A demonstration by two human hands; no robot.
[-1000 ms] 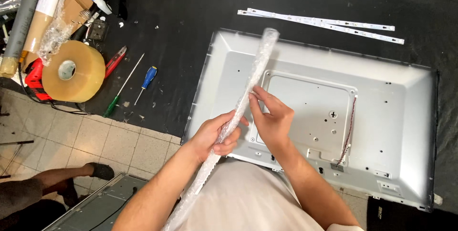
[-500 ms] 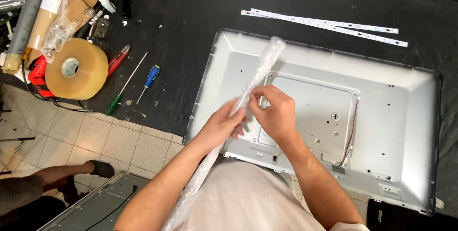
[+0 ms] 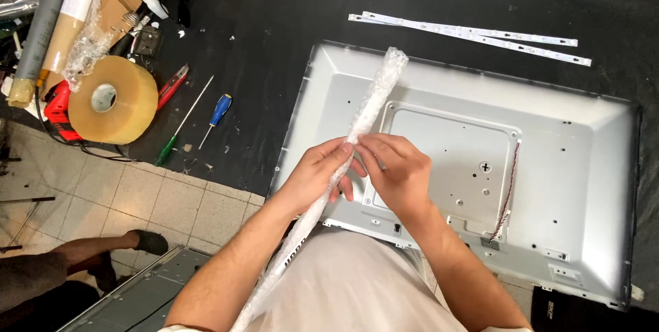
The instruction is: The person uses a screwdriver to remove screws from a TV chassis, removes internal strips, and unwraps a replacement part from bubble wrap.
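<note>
I hold a long thin bundle wrapped in clear bubble wrap (image 3: 374, 99) slanted over a grey metal screen back panel (image 3: 563, 167). My left hand (image 3: 317, 174) grips the bundle near its middle. My right hand (image 3: 395, 171) pinches the wrap right beside the left hand. The bundle's lower end runs down past my shirt and out of the frame.
Two white LED strips (image 3: 473, 33) lie on the black mat beyond the panel. At the left are a big roll of brown tape (image 3: 110, 99), a blue-handled screwdriver (image 3: 218, 112), a green-handled screwdriver (image 3: 180, 126), a red cutter (image 3: 171, 85) and cardboard tubes (image 3: 65, 16). Another person's foot (image 3: 147, 241) rests on the tiled floor.
The bundle has shifted slightly, and my right hand has slid closer along it until it meets my left hand. The view has drifted a little.
</note>
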